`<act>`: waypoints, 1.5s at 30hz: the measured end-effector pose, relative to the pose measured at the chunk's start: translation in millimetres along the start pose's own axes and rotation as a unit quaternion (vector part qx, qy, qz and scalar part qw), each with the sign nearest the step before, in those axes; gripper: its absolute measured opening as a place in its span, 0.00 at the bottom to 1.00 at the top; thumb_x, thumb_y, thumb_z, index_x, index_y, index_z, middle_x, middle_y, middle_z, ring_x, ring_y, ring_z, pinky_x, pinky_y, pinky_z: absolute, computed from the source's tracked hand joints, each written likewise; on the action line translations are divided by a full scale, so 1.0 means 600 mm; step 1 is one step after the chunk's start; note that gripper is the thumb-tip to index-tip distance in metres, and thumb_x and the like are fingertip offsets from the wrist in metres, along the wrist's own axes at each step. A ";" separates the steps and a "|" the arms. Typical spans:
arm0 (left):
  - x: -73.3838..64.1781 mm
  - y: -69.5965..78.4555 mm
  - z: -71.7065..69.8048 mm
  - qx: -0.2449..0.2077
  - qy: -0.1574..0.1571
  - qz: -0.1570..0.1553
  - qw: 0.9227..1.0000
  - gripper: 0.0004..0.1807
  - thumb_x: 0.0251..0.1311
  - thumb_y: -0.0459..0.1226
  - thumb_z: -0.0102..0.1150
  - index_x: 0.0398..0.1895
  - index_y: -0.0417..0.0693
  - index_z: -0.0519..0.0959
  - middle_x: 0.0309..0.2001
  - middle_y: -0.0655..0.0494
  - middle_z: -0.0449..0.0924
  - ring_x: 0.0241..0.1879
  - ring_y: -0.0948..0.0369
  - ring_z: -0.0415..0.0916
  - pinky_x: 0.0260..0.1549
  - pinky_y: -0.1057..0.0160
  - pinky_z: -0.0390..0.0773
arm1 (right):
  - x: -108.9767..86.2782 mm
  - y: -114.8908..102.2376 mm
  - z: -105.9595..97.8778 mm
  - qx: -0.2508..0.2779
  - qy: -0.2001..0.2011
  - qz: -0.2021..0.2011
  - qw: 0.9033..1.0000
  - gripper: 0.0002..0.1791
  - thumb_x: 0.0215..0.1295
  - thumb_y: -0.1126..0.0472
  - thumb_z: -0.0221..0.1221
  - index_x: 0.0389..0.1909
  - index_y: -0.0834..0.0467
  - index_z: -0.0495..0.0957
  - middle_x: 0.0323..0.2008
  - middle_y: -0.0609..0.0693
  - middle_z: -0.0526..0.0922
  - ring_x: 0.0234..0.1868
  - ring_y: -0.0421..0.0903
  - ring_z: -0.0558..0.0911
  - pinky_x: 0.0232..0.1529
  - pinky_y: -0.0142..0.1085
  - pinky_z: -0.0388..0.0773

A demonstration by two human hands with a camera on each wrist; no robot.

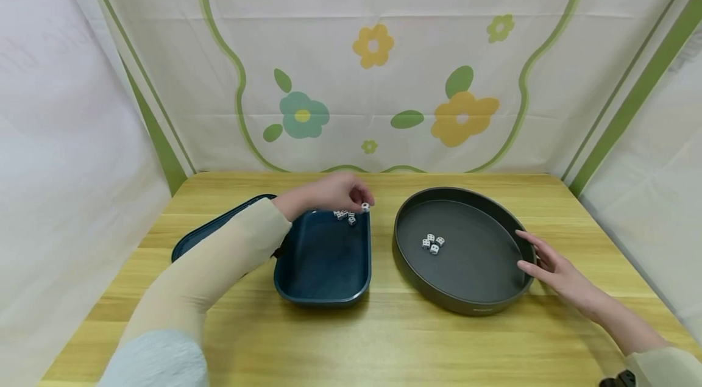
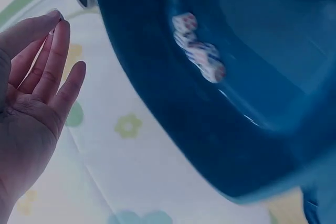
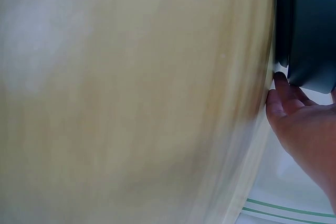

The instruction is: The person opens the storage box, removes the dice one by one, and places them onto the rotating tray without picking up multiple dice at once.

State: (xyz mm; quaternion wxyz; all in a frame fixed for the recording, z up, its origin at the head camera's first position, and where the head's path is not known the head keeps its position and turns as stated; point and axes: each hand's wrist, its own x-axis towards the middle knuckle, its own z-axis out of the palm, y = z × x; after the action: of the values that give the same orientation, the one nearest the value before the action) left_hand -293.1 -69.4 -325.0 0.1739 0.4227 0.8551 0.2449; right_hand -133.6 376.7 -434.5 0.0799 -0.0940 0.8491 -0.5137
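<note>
My left hand [image 1: 341,191] pinches a white die [image 1: 365,208] between thumb and fingertips, over the far right corner of a deep blue rectangular tray [image 1: 322,300]. Inside that tray, a small cluster of dice [image 2: 199,51] lies against the far end. My right hand [image 1: 559,274] is at the right edge of a dark round pan [image 1: 471,277], with thumb and index finger over the rim and other fingers against its outer wall. Several white dice [image 1: 434,249] sit grouped on the left part of the pan's floor.
Another blue tray-like piece [image 1: 219,222] lies at the left, partly hidden by my left sleeve [image 1: 219,268]. Everything stands on a wooden table [image 1: 384,338]. A white cloth with printed flowers [image 1: 329,58] hangs behind the table, and pale cloth walls flank both sides.
</note>
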 end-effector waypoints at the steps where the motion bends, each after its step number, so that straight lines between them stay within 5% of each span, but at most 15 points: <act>1: 0.005 0.006 0.000 0.005 -0.003 0.000 1.000 0.09 0.62 0.30 0.62 0.44 0.47 0.84 0.38 0.58 0.83 0.35 0.65 0.78 0.36 0.67 0.78 | 0.000 0.000 0.000 0.001 0.001 -0.002 1.000 0.37 0.76 0.62 0.49 0.78 0.49 0.42 0.74 0.67 0.29 0.68 0.74 0.31 0.48 0.11 0.52; 13: 0.094 0.050 0.019 0.019 -0.013 0.036 0.999 0.10 0.62 0.30 0.61 0.46 0.45 0.84 0.42 0.58 0.83 0.39 0.65 0.78 0.37 0.70 0.77 | 0.001 -0.003 0.002 -0.008 0.002 -0.004 1.000 0.37 0.76 0.61 0.49 0.78 0.49 0.41 0.74 0.67 0.29 0.69 0.74 0.31 0.48 0.11 0.52; 27: 0.183 0.074 0.095 0.023 -0.053 0.035 0.998 0.10 0.60 0.31 0.65 0.45 0.41 0.84 0.38 0.61 0.81 0.37 0.67 0.76 0.37 0.74 0.74 | 0.000 -0.004 0.007 -0.006 0.003 -0.008 1.000 0.37 0.76 0.61 0.49 0.78 0.48 0.43 0.74 0.67 0.30 0.69 0.74 0.32 0.49 0.11 0.52; 36: 0.205 0.077 0.122 0.031 -0.058 0.031 0.997 0.09 0.59 0.30 0.65 0.43 0.43 0.85 0.37 0.62 0.81 0.35 0.68 0.76 0.34 0.75 0.74 | 0.002 -0.005 0.005 0.002 0.001 -0.014 1.000 0.37 0.76 0.63 0.49 0.78 0.51 0.42 0.74 0.67 0.30 0.69 0.74 0.31 0.49 0.11 0.52; 45: 0.190 0.076 0.109 -0.033 -0.051 0.045 0.997 0.13 0.60 0.26 0.62 0.48 0.36 0.82 0.46 0.48 0.82 0.39 0.66 0.78 0.38 0.74 0.75 | -0.001 -0.009 0.004 -0.001 -0.005 0.000 1.000 0.37 0.76 0.61 0.50 0.78 0.50 0.41 0.74 0.68 0.29 0.68 0.74 0.32 0.48 0.12 0.54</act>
State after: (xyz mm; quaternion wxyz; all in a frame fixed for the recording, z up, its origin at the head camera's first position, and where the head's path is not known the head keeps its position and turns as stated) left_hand -297.7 64.5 -363.3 0.2198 0.4666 0.8165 0.2592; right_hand -132.0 372.1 -430.9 0.0844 -0.0969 0.8490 -0.5126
